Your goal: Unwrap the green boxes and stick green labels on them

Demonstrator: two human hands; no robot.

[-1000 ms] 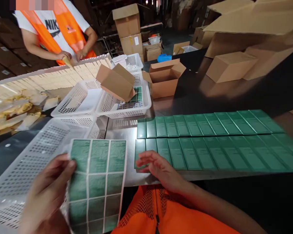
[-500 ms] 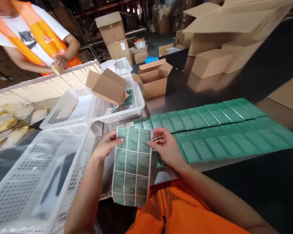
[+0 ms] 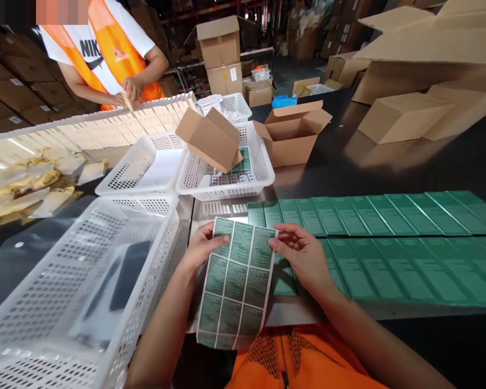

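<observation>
Pinching green label sheet (image 3: 237, 278), both hands (image 3: 198, 251) (image 3: 310, 259) nearly closed, long axis bodyward, slanting left

Basket (image 3: 56, 265) left, sheet (image 3: 237, 281) between, packets (image 3: 389, 267) right

a single camera, worn on the person's head, looks forward and down over their own orange vest (image 3: 308, 367), which shows at the bottom edge. the left hand (image 3: 200, 248) and the right hand (image 3: 304, 258) appear at close range, either side of the view's centre and below it. past the dark tabletop (image 3: 335, 174), the wide view reaches a co-worker (image 3: 107, 62) at upper left and stacked cartons (image 3: 222, 54) near the top, both farther off.
</observation>
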